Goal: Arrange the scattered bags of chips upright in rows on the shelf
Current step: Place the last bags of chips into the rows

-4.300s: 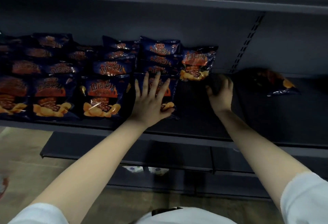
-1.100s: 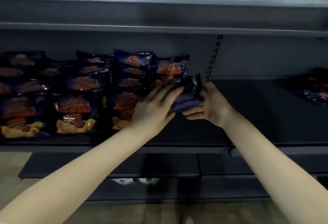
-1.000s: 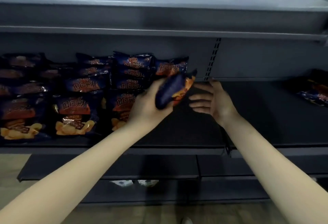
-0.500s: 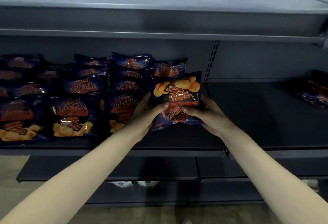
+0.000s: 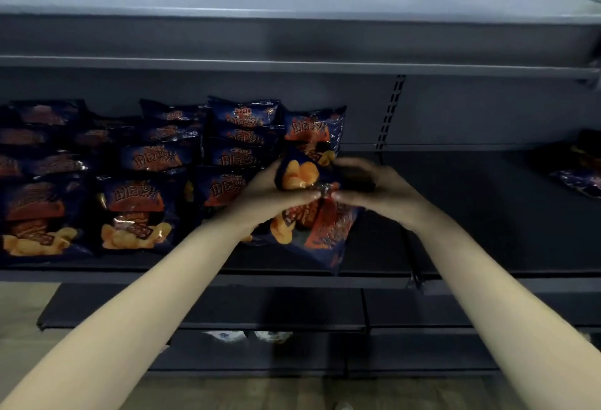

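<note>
Dark grey store shelf (image 5: pixel 455 214), rows of upright chip bags (image 5: pixel 136 211) along its left half. Left hand (image 5: pixel 270 195) and right hand (image 5: pixel 374 191) meet at the rows' right end, fingers curled and pinching one chip bag (image 5: pixel 312 224), tilted, low over the shelf front. Step in hand, likely: placing. Next move calls for standing it upright beside the front row. Stray bags (image 5: pixel 582 178) lie far right.

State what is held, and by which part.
One bag of chips: the left hand and right hand grip its middle from opposite sides.
</note>
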`<state>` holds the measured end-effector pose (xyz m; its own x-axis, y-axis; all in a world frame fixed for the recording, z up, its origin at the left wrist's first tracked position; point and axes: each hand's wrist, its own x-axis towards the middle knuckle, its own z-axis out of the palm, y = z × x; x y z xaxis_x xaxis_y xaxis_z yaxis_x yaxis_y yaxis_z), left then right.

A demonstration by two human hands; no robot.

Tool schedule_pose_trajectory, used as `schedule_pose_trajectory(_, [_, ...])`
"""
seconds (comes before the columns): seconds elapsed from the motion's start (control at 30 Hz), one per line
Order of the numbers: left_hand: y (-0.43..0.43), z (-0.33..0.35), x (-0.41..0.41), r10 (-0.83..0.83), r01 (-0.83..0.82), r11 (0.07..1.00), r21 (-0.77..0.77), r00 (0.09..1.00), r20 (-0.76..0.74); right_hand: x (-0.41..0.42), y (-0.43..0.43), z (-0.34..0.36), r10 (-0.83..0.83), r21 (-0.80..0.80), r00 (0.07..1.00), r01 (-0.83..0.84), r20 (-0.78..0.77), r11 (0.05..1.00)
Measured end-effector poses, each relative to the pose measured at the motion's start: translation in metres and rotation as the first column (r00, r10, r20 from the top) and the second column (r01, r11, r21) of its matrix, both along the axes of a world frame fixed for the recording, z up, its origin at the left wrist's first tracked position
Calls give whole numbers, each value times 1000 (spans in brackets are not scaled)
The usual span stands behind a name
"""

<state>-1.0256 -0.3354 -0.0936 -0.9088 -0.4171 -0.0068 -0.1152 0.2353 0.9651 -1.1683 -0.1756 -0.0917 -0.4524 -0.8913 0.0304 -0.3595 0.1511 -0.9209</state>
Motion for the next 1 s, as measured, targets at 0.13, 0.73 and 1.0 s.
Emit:
schedule_pose_trajectory(0.13, [0, -7, 1, 371, -312, 900, 304, 914, -163, 1, 3, -16, -257, -232, 854, 391, 453, 890])
schedule_pose_trajectory(0.73, [28, -39, -6, 341, -419, 902, -101, 836, -429, -23, -14, -34, -333, -154, 864, 414, 378, 897])
schedule_pose_trajectory(1.0, [37, -92, -5, -63, 28, 350, -936, 998, 6, -43, -43, -62, -305, 46, 952, 304, 14, 952])
